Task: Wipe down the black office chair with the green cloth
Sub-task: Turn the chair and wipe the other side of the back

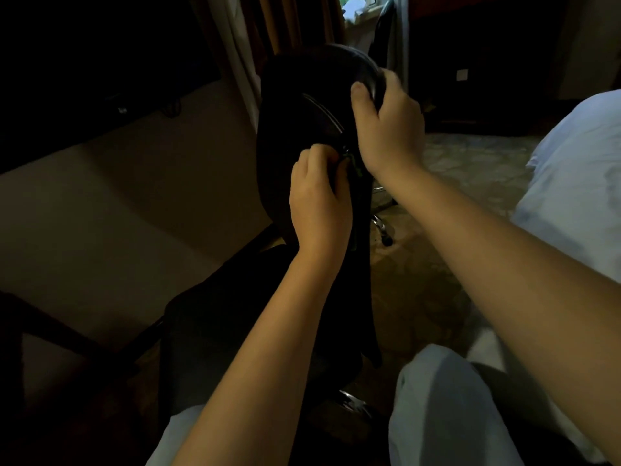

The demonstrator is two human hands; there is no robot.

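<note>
The black office chair (295,105) stands in front of me in dim light, its backrest turned edge-on. My right hand (386,126) grips the top right edge of the backrest, thumb on the near face. My left hand (319,200) is curled against the backrest's edge lower down, and a small bit of the green cloth (355,165) shows at its fingertips. Most of the cloth is hidden by the hand.
A bed with white bedding (578,183) lies at the right. A pale wall and desk area (127,203) run along the left. Curtains (255,38) hang behind the chair. The chair's chrome base and a caster (383,230) show on the patterned floor. My knees in light trousers (443,405) are below.
</note>
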